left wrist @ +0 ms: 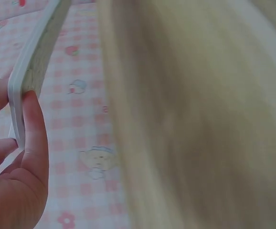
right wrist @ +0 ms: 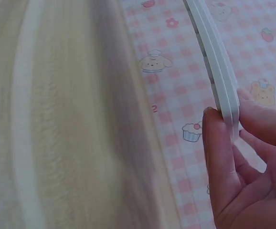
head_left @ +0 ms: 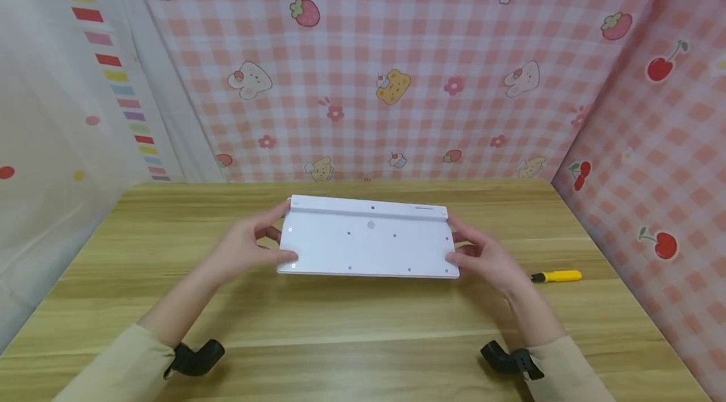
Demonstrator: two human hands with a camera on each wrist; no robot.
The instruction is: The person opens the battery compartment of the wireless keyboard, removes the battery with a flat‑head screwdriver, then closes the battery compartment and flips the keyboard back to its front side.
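A white keyboard (head_left: 368, 241) is held up over the table, its underside with small screws facing the head camera. My left hand (head_left: 249, 244) grips its left end, thumb on the underside and fingers round the edge. At the opposite end my right hand (head_left: 484, 257) pinches it the same way. The left wrist view has the keyboard's edge (left wrist: 16, 90) between thumb and fingers of the left hand (left wrist: 18, 191). Seen edge-on in the right wrist view, the keyboard (right wrist: 219, 62) shows key sides beyond the fingers of the right hand (right wrist: 252, 181).
A tool with a yellow handle (head_left: 558, 276) and dark end lies on the wooden table (head_left: 363, 351), just right of my right hand. A pink checked cloth (head_left: 363, 62) hangs behind the table, with more cloth at both sides. Each wrist wears a black mount (head_left: 195, 358).
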